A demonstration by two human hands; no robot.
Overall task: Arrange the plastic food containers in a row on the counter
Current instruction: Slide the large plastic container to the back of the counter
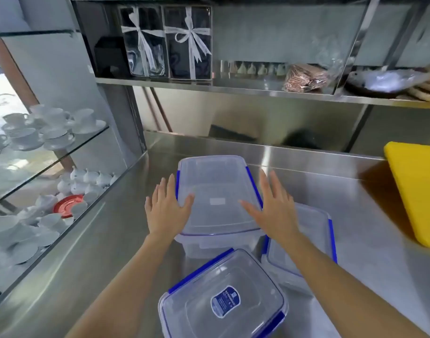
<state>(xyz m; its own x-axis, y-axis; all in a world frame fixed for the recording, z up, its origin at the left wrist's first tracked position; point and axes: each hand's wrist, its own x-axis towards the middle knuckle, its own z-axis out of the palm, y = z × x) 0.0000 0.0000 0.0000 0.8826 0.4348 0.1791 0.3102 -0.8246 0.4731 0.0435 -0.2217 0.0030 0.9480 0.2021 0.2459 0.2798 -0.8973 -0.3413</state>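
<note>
Three clear plastic lidded containers with blue clips sit clustered, not yet in a row, on the steel counter (331, 191): the labelled container (223, 301) at its near edge, the partly hidden container (311, 240) just beyond. Farthest, the left hand (166, 208) and right hand (273, 211), fingers spread wide, flank the large container (216, 191) toward the back edge, gripping nothing.

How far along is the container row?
Done: nothing lined up; three lidded containers sit clustered on the steel counter. In hand: left hand and right hand, fingers spread, flank the far container. Left: the labelled container nearest the camera and the right container behind the right forearm.
</note>
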